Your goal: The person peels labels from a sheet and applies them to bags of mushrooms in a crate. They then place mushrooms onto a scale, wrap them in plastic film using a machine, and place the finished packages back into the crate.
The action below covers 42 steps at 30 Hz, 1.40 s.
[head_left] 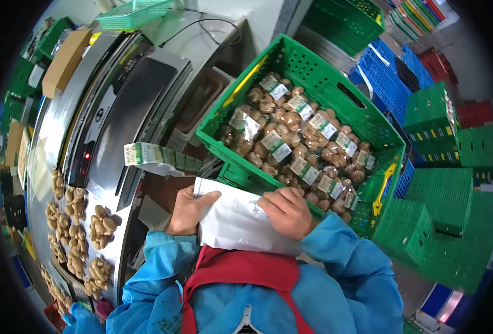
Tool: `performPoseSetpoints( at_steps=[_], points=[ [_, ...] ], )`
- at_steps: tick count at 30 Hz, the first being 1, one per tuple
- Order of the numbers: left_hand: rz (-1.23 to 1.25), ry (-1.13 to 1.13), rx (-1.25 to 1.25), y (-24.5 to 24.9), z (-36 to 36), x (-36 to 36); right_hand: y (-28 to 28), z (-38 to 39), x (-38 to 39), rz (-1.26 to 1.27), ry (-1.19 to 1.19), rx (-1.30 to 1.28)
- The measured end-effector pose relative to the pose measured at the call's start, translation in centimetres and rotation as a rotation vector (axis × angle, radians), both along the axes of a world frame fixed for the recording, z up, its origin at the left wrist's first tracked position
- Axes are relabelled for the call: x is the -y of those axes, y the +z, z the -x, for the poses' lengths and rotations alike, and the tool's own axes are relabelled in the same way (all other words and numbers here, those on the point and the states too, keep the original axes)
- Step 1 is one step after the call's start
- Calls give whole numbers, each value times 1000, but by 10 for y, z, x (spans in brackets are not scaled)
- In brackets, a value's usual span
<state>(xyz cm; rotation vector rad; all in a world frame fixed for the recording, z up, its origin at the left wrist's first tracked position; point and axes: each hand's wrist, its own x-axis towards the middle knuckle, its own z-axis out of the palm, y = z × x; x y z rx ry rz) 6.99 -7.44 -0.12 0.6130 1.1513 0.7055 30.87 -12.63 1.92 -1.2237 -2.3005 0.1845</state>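
My left hand [188, 211] grips the left edge of a flat white plastic bag [235, 222], thumb on the front face. With curled fingers my right hand [289, 212] holds its upper right side, beside a small printed mark. The bag hangs in front of my red apron [241, 273]. Just beyond my hands stands a green crate [307, 61] filled with wrapped, labelled packs of brown mushrooms [291, 119]. A strip of printed labels [163, 157] stretches out left of the crate, above my left hand.
On the left, a metal wrapping machine [129, 94] carries loose mushroom clusters [74, 239] on its surface. A blue sleeve [85, 320] shows at bottom left. Stacked green crates [441, 195] and blue crates [377, 69] stand right. A pale green basket [135, 14] sits at the back.
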Motion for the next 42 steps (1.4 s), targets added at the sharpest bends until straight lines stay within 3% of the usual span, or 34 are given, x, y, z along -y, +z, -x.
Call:
performPoseSetpoints(
  at_steps=[8,12,14,16,18,21,23,24,25,26,28,30,32,34,35,38,39,40,42],
  points=[
    [61,56,-7,-9,-11,15,-15,-19,14,-127,8,-61],
    [21,113,-70,4,-21,26,-21,-35,18,-49,190,-137],
    [-56,140,-87,10,-25,30,-15,-54,16,265,33,-556],
    [-78,154,-132,18,-27,36,0,-85,2,714,-277,-836],
    [-97,156,-166,21,-29,41,-46,-130,-20,800,-409,-896],
    [-118,159,-184,24,-31,47,-125,-164,-37,914,-504,-748],
    [-160,132,-240,31,-35,52,-153,-167,-40,959,-508,-397],
    [-151,140,-249,34,-36,54,-160,-166,-37,970,-497,-397],
    [-154,105,-253,37,-36,53,-159,-161,-36,853,-518,-147],
    [-160,72,-257,39,-37,51,-158,-156,-36,721,-528,97],
    [-178,73,-261,42,-35,51,-137,-156,-41,505,-524,220],
    [-247,4,-291,46,-31,48,-110,-150,-43,801,-452,-493],
    [-274,-27,-306,50,-26,46,-35,-125,-37,1255,-73,-840],
    [-325,-71,-282,52,-21,41,12,-97,-26,1057,243,-485],
    [-327,-74,-287,58,-20,39,14,-87,-24,818,268,-294],
    [-469,-174,-412,88,-20,29,18,-71,-23,676,249,-160],
    [-483,-161,-420,99,-23,26,13,-66,-23,606,302,-263],
    [-494,-153,-431,106,-23,24,14,-61,-20,609,301,-273],
    [-546,-182,-469,112,-18,18,20,-53,-18,1107,221,-421]
  ],
)
